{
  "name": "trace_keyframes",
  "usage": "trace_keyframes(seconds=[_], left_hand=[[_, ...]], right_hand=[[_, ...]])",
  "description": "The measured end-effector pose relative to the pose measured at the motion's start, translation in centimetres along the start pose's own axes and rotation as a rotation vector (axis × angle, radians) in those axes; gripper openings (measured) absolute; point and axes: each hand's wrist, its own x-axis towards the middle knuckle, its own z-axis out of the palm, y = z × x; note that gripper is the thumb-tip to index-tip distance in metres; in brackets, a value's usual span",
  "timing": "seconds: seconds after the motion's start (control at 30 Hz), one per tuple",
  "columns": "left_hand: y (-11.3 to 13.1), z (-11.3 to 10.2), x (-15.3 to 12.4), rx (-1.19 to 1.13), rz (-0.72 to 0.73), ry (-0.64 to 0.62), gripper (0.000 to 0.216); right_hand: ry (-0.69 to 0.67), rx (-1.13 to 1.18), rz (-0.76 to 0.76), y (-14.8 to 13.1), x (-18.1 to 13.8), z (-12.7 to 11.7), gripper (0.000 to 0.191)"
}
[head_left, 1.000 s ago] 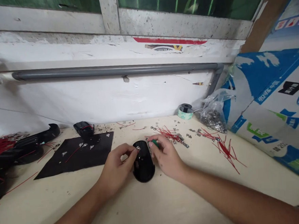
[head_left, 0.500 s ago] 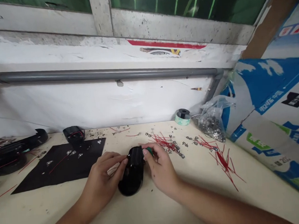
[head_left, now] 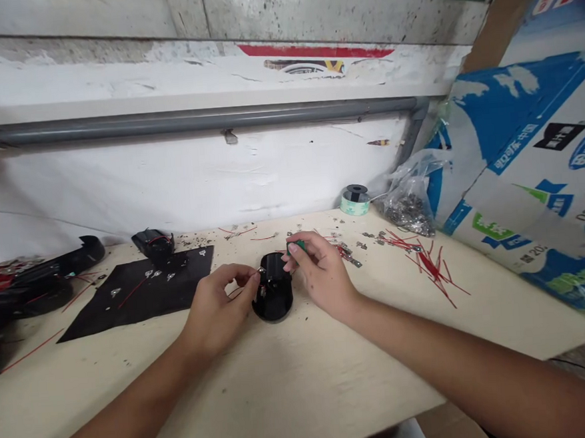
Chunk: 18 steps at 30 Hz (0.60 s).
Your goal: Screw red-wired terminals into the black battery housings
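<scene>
A glossy black plastic housing (head_left: 273, 305) with a rounded near end rests on the table between my hands. My left hand (head_left: 221, 304) is closed in a pinch at the housing's left edge, where small metal bits show by the fingertips. What the pinch holds is too small to tell. My right hand (head_left: 323, 270) is at the housing's upper right, its fingers closed around a small green object (head_left: 298, 245). The fingers hide most of that object, so its kind is unclear.
To the left, a black sheet (head_left: 147, 292) carries metal tabs and a red wire. More black housings (head_left: 41, 283) stand beyond it. Red wires (head_left: 432, 269) and metal tabs lie to the right, near a tape roll (head_left: 354, 200), a clear bag of metal parts (head_left: 406, 204) and a printed carton (head_left: 530, 182).
The view has tipped down and shifted. My right hand has lifted slightly off the housing's side with the green object, and my left hand stays pinched at the left edge.
</scene>
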Motion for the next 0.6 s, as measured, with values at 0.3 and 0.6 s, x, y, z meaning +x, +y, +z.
trace_keyframes(seconds=[0.3,0.6], left_hand=[[-0.2,0.1,-0.2,-0.051,0.030,-0.037,0.026],[0.3,0.0,-0.5,-0.050,0.075,-0.077,0.025]], right_hand=[[-0.055,-0.027,0.027,0.2,-0.5,-0.3,0.027],[-0.131,-0.143,0.014,-0.8,-0.6,-0.1,0.011]])
